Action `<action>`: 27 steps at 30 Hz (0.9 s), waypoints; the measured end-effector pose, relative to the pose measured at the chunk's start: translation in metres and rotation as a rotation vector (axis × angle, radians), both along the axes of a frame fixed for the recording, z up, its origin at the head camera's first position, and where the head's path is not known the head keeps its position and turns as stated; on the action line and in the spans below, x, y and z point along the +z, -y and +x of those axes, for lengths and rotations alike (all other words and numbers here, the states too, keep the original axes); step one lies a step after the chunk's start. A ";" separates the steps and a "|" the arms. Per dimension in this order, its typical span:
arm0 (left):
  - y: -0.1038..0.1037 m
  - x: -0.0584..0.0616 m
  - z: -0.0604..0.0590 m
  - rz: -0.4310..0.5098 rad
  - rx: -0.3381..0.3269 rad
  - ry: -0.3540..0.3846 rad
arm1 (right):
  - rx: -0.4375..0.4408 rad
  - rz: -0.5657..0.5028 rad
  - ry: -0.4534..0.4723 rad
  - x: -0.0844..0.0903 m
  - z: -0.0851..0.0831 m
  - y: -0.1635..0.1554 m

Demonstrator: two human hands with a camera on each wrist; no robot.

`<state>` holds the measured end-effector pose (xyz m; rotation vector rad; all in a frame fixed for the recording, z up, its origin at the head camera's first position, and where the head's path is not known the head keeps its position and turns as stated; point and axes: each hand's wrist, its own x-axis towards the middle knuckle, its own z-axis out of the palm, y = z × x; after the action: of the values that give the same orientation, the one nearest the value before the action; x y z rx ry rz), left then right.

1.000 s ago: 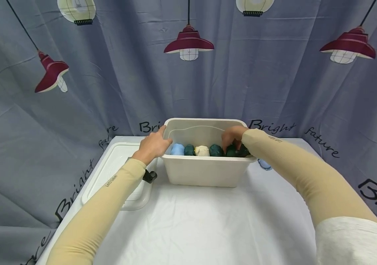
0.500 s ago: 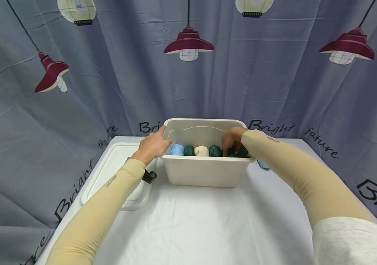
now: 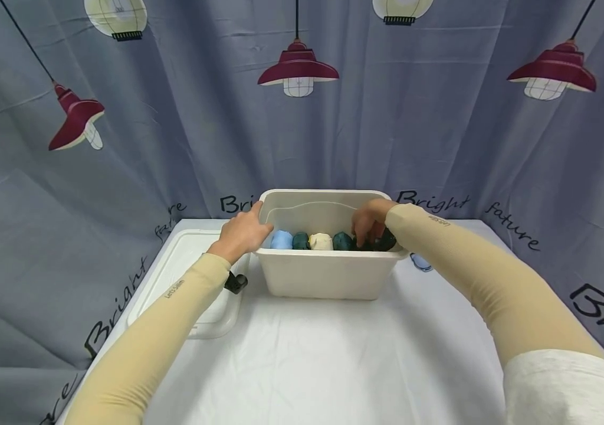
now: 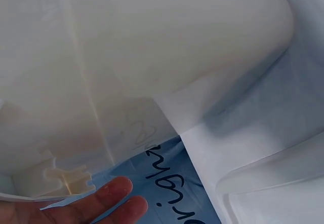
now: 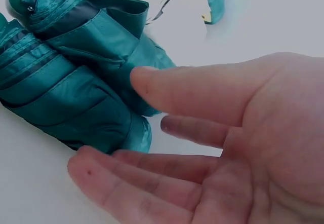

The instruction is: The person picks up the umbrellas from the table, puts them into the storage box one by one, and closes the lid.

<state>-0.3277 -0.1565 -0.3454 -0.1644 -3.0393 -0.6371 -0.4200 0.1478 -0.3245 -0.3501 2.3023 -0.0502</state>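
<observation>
— Where's my right hand (image 3: 368,219)?
— Inside the white bin (image 3: 323,274), at its right end, fingers (image 5: 152,171) straight and relaxed just beside a folded dark teal umbrella (image 5: 76,82), gripping nothing.
— And the left hand (image 3: 240,232)?
— Resting on the bin's left rim, fingers loosely extended. The clear lid (image 3: 187,283) lies left of the bin.

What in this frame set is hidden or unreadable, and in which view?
- Head view: the right hand reaches into the bin; the near wall hides its fingertips and the lower parts of the folded umbrellas.
- Left wrist view: the left hand is cut off by the bottom edge.
- Right wrist view: the teal umbrella is cut off at the left edge; contact with the fingers is unclear.
</observation>
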 end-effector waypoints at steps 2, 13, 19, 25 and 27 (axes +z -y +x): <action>0.001 0.000 0.000 -0.006 0.008 0.008 | -0.022 -0.014 0.000 0.004 0.002 0.001; 0.007 0.004 -0.001 -0.003 0.024 0.009 | -0.082 -0.196 -0.014 0.044 0.004 0.007; 0.003 0.001 -0.001 -0.001 0.031 0.022 | -0.071 -0.285 -0.076 0.065 0.013 0.003; 0.001 0.002 0.000 0.003 0.006 0.007 | -0.094 -0.353 -0.148 0.078 0.021 -0.008; 0.001 0.001 0.000 0.003 0.008 0.004 | -0.095 -0.373 -0.172 0.081 0.023 -0.012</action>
<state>-0.3275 -0.1574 -0.3441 -0.1506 -3.0415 -0.6422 -0.3970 0.1595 -0.2437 -0.4472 2.4756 -0.5207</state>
